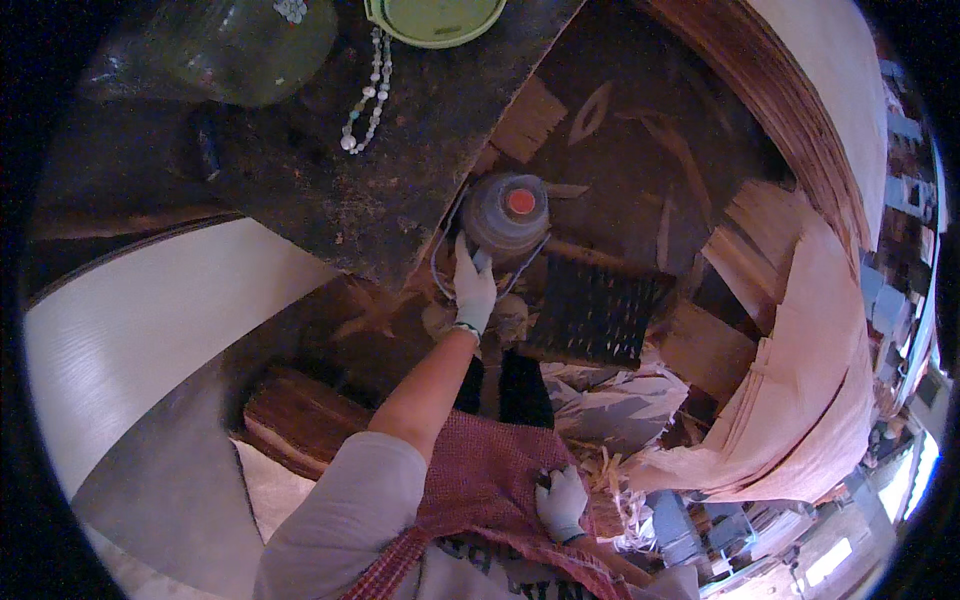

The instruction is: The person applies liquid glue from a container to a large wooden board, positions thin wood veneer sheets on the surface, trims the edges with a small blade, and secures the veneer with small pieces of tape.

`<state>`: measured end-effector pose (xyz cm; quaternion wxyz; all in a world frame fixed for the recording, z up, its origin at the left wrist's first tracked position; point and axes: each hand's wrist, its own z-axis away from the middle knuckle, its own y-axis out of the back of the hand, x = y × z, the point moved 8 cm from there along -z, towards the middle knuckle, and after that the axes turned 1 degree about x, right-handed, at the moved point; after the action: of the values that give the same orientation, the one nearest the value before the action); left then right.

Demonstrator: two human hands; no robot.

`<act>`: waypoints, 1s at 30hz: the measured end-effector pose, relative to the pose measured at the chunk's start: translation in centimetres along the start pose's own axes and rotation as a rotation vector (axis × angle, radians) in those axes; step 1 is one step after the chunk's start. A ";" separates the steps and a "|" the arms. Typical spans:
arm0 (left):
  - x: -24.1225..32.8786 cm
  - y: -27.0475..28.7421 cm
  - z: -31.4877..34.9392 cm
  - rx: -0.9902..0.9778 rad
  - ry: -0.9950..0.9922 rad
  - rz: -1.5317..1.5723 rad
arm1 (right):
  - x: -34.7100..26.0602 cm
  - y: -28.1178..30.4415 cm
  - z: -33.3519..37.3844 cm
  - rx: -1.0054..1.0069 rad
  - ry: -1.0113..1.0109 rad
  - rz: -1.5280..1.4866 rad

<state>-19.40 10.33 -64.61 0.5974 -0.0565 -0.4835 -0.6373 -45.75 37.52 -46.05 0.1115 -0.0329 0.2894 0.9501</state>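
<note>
A round greyish jug (498,222) with a red cap and a cord strap hangs or stands beside the edge of a dark worktop (300,190). My left hand (474,288), in a white glove, reaches forward with its fingers closed at the jug's near side, seemingly on its handle. My right hand (561,500), gloved too, lies low against my red checked apron (490,465). Its fingers curl in, and what they hold, if anything, is hidden.
On the worktop are a string of beads (372,95), a green lid (440,20) and a large greenish container (245,50). A dark slatted stool or crate (590,310) stands right of the jug. Stacked veneer sheets (800,370) curve along the right; wood scraps (670,150) litter the floor.
</note>
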 end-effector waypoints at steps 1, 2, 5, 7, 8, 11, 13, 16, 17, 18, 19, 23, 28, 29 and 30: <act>0.2 -0.3 -0.2 0.004 0.012 -0.016 | 0.5 -0.4 -0.2 -0.004 -0.030 0.017; 0.2 -0.9 -0.7 0.014 -0.044 0.022 | 0.5 -0.1 -0.5 0.038 -0.024 -0.002; 0.1 -2.0 -1.3 0.047 -0.147 0.069 | 0.3 1.1 -0.4 0.131 0.001 -0.036; 0.7 -2.2 -1.3 0.065 -0.150 0.004 | 0.0 1.2 -0.5 0.158 0.026 -0.047; 0.6 -2.6 -1.3 0.070 -0.129 0.026 | 0.0 1.5 -0.6 0.167 0.033 -0.061; 0.8 -3.4 -0.7 0.138 -0.198 0.054 | -0.4 1.6 -0.6 0.134 0.028 -0.060; 0.7 -4.1 -0.8 0.094 -0.116 0.091 | 1.4 -0.3 -0.6 0.052 -0.021 0.017; 0.1 -4.7 -1.6 0.071 -0.107 0.155 | 1.5 -0.1 -0.8 0.079 0.005 0.013; -0.6 -5.0 -1.9 0.050 -0.071 0.176 | 1.6 0.2 -0.7 0.054 -0.016 0.055; -1.0 -5.2 -2.1 0.024 -0.035 0.194 | 1.4 0.4 -0.7 0.078 -0.008 0.052; -1.6 -5.5 -2.3 -0.003 -0.032 0.192 | 1.3 0.5 -0.6 0.102 0.000 0.049; -2.9 -6.0 -3.5 -0.009 -0.060 0.113 | 2.1 0.0 -0.7 0.114 0.013 0.031; -3.2 -5.3 -5.3 -0.092 -0.092 -0.017 | 3.4 -0.8 -0.5 0.170 0.027 0.029; -3.1 -5.1 -5.2 -0.129 -0.052 -0.039 | 3.3 -0.6 -0.6 0.162 0.008 0.020; -3.2 -4.6 -5.2 -0.159 -0.009 -0.062 | 3.2 -0.6 -0.6 0.154 0.009 0.034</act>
<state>-19.62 8.21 -71.99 0.5688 -0.0912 -0.4357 -0.6916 -48.74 38.26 -47.27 0.0962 -0.0234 0.3626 0.9267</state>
